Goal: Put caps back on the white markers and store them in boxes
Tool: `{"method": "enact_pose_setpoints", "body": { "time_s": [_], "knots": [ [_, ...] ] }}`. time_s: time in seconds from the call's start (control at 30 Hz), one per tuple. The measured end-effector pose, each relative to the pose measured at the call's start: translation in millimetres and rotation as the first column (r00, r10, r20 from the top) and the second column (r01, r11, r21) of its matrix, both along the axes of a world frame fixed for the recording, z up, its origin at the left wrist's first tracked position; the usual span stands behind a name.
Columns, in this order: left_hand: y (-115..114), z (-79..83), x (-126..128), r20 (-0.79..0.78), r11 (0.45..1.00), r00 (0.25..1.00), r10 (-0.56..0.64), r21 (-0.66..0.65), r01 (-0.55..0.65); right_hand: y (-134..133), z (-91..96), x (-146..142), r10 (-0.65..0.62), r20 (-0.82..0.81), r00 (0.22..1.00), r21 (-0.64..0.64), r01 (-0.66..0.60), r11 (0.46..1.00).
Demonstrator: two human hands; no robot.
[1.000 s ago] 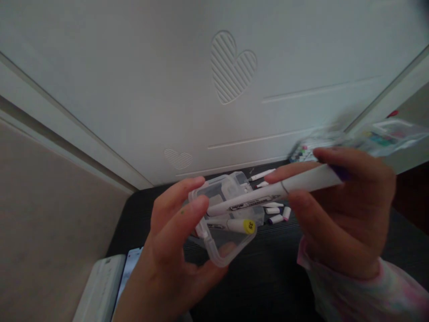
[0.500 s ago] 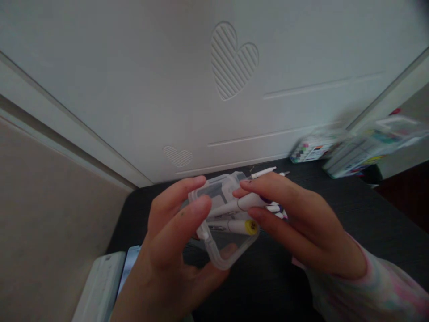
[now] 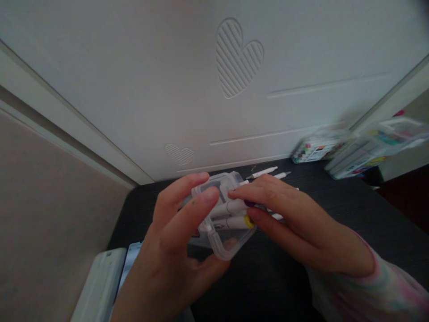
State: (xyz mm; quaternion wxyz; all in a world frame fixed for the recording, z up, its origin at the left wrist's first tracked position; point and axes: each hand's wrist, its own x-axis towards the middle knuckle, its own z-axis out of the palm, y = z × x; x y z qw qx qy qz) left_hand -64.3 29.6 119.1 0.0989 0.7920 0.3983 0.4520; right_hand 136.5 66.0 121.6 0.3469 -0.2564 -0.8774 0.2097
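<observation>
Beyond box [image 3: 224, 254], dark tabletop [image 3: 261, 273], perhaps wardrobe [image 3: 144, 80]

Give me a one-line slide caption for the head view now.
Left hand holds a clear box; right hand grips a purple-ended marker extending into it, beside a yellow-ended marker.

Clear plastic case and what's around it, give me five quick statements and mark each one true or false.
1. The left hand holds the clear case. True.
2. The yellow-ended marker lies outside the case. False: the yellow-ended marker is in the case.
3. The right hand has its fingers at the purple end of the purple-ended marker. True.
4. The desk is bright white. False: the desk is dark.
5. A large grooved heart shows on the pale panel. True.
</observation>
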Motion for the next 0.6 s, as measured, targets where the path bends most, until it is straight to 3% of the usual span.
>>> {"method": "enact_pose_setpoints", "body": {
  "time_s": [0.23,0.43,0.6],
  "knots": [
    [-1.0,1.0,1.1,0.015,0.999,1.0,-0.02,-0.025,0.021,-0.1,1.1,2.5,-0.065,-0.039,0.997,-0.086,0.062,0.994],
    [1.5,-0.6,-1.0,-0.021,0.998,0.999,-0.049,0.049,0.05,2.7,3.3,3.3,0.019,-0.065,0.998,-0.024,-0.02,1.0],
    [0.4,-2.2,-3.6,-0.028,0.997,0.999,-0.045,0.058,0.047,2.3,5.6,8.4,-0.005,-0.075,0.997,-0.004,0.005,1.0]
  ]
}}
